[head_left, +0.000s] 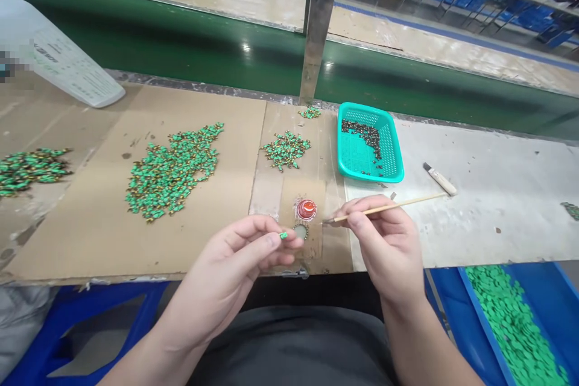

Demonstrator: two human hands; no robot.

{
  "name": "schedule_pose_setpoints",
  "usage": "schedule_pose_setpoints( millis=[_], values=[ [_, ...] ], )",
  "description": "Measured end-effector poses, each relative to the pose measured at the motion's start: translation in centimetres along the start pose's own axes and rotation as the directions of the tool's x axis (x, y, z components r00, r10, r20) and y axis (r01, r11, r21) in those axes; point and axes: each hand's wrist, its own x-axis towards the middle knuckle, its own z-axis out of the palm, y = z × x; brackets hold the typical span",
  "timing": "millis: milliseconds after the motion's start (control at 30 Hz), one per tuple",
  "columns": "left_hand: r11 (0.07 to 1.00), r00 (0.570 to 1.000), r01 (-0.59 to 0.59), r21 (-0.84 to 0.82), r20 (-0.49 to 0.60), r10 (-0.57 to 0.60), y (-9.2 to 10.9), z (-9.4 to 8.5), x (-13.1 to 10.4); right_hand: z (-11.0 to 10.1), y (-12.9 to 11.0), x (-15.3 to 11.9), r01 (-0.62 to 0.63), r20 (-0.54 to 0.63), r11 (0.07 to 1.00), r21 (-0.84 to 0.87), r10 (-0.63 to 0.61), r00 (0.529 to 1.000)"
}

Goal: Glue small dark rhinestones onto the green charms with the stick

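Observation:
Between the thumb and fingertips of my left hand (244, 259) is a small green piece (283, 235). My right hand (384, 241) grips a thin paintbrush (398, 202) like a pen, its dark tip pointing left, apart from the piece. Just beyond my left fingertips sits a small cap of red paint (306, 209) on a cardboard square, with a bottle cap (300, 231) close in front of it. Farther back lies a small pile of green and gold-brown pieces (286, 149), and a bigger pile (174, 169) spreads to the left.
A turquoise basket (393, 163) with small dark parts stands at the back. A short pale-handled tool (439, 179) lies right of it. At lower right, a blue bin (561, 289) holds green pieces. A translucent container (97, 81) leans in at upper left. A metal post (316, 30) rises behind.

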Motion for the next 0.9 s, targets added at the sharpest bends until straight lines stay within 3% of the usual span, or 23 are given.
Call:
schedule_pose_setpoints(
  millis=[100,233,633,900],
  values=[
    [0.995,0.992,0.021,-0.094,0.127,-0.009,0.1,0.3,-0.7,0.6,-1.7,-1.1,0.057,0.108,0.995,0.085,-0.066,0.992],
    [0.979,0.971,0.057,-0.194,0.240,-0.009,0.3,0.6,-1.4,1.3,-2.7,-1.8,0.107,0.156,0.987,0.118,-0.125,0.980],
    [0.960,0.951,0.084,-0.266,0.308,0.002,-0.1,0.3,-1.7,1.9,-3.1,-2.2,0.098,0.184,0.988,0.122,-0.119,0.976],
    [0.962,0.962,0.065,-0.265,0.274,0.011,0.2,0.8,-1.8,1.4,-2.9,-2.5,0.174,0.196,0.985,-0.012,-0.168,0.966]
  ],
)
